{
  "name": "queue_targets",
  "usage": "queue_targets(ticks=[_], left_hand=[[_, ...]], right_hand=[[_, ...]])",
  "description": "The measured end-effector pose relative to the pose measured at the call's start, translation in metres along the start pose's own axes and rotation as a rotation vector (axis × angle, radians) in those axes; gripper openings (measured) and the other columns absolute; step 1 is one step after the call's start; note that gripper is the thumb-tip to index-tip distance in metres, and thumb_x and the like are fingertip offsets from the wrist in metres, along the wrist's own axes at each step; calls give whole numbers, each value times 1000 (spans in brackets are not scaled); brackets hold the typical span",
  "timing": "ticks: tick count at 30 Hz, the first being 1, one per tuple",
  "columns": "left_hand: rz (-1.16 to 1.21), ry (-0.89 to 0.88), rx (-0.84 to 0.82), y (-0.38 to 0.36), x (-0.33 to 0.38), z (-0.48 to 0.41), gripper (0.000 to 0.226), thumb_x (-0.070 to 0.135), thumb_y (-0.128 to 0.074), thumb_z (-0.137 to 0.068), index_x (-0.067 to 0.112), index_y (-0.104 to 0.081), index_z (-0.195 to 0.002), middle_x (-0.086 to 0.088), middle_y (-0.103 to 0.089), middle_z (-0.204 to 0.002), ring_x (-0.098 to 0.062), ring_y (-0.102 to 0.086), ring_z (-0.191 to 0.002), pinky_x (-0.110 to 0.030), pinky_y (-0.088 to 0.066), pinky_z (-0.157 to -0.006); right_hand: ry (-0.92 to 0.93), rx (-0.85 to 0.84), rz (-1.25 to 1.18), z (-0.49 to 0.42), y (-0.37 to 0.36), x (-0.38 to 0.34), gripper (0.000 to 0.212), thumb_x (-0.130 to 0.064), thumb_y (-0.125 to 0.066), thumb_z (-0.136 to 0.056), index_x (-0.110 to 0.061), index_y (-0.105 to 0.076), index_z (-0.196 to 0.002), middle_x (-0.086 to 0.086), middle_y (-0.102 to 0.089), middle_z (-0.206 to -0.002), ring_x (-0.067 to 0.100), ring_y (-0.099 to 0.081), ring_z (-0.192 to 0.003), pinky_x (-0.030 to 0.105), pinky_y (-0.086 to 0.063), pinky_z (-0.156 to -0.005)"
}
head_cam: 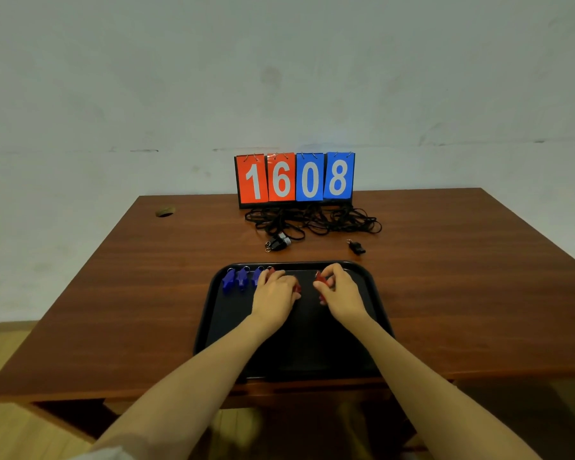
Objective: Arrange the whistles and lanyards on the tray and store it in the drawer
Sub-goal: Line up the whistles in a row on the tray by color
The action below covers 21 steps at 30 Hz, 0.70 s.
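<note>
Whistle-lining step on the tray (307, 340): 3 blue whistles (241, 278) sit back-left; right hand (341, 290) fingers pinch a red whistle (320, 278); left hand (274, 293) covers another red whistle (296, 287), grip unclear; next, set the reds beside the blues; lanyards (312, 220) wait on the counter (146, 293).

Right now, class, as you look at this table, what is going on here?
A person is lining up whistles on a black tray on a wooden table. Three blue whistles lie in a row at its far left corner. The right hand pinches a red whistle over the tray. The left hand covers other red whistles, its grip hidden. Behind the tray, tangled black lanyards and black whistles lie in front of a scoreboard.
</note>
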<state>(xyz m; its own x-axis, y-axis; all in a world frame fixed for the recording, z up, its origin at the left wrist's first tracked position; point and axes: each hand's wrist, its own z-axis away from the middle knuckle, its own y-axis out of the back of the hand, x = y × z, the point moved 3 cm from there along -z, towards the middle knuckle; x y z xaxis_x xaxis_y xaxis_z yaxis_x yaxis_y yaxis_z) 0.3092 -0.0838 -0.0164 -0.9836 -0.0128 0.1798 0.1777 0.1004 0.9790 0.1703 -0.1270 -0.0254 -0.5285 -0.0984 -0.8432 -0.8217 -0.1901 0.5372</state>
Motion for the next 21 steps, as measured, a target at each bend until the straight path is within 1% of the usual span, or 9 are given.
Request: queue_targets(ticks=[2, 5, 6, 9, 12, 16, 18, 21], left_hand=[[-23, 23, 2, 0, -5, -5, 34, 29, -48, -96, 19, -54, -127, 2, -52, -138, -17, -30, -140, -40, -5, -118], [-67, 52, -1, 1, -12, -9, 33, 30, -46, -96, 20, -55, -126, 3, -55, -135, -17, -32, -139, -44, -1, -118], [-70, 54, -5, 1, -14, -10, 32, 30, -45, -97, 21, -55, -126, 4, -56, -134, -17, -32, -138, -45, 0, -118], [-58, 50, -20, 1, -17, -13, 31, 30, -46, -97, 22, -57, -124, 5, -56, -134, -17, -32, -139, -45, 0, -118], [-37, 61, -20, 2, -20, -16, 29, 28, -47, -96, 24, -59, -122, 5, -57, -133, -16, -32, -138, -44, -1, -118], [-20, 66, -26, 3, -22, -17, 28, 30, -47, -96, 25, -59, -120, 5, -58, -131, -16, -34, -136, -43, -1, -118], [-10, 67, -28, 3, -23, -17, 29, 31, -46, -96, 25, -59, -120, 6, -59, -130, -16, -36, -133, -44, -1, -117], [-38, 53, -19, 2, -25, -17, 29, 32, -47, -96, 24, -61, -120, 5, -60, -128, -16, -38, -132, -43, -2, -118]], right_hand=[[-27, 6, 10, -2, -2, 2, 12, -20, -61, -90, -19, -49, -92, 5, -54, -95, 21, -60, -82, 35, -53, -76], [-39, 7, 37, -7, -8, 5, 16, -23, -61, -90, -16, -47, -95, 1, -52, -96, 16, -52, -83, 29, -41, -72], [-34, 9, 41, -8, -11, 5, 18, -23, -62, -89, -15, -48, -97, 1, -52, -97, 16, -51, -84, 28, -39, -72], [7, 8, 83, -12, -20, 3, 24, -24, -61, -90, -15, -51, -110, -1, -50, -99, 15, -50, -88, 26, -40, -74], [40, -14, 151, -15, -28, -3, 31, -26, -59, -91, -18, -52, -120, -3, -46, -101, 13, -49, -87, 25, -40, -75], [51, -20, 191, -23, -33, -9, 32, -28, -60, -91, -18, -53, -121, -4, -45, -101, 14, -51, -89, 29, -47, -79], [35, -26, 208, -27, -36, -12, 32, -29, -60, -90, -19, -53, -120, -4, -46, -101, 16, -52, -91, 31, -47, -80], [5, -22, 228, -32, -40, -16, 32, -29, -60, -90, -19, -50, -119, 2, -53, -106, 21, -56, -98, 34, -49, -81]])
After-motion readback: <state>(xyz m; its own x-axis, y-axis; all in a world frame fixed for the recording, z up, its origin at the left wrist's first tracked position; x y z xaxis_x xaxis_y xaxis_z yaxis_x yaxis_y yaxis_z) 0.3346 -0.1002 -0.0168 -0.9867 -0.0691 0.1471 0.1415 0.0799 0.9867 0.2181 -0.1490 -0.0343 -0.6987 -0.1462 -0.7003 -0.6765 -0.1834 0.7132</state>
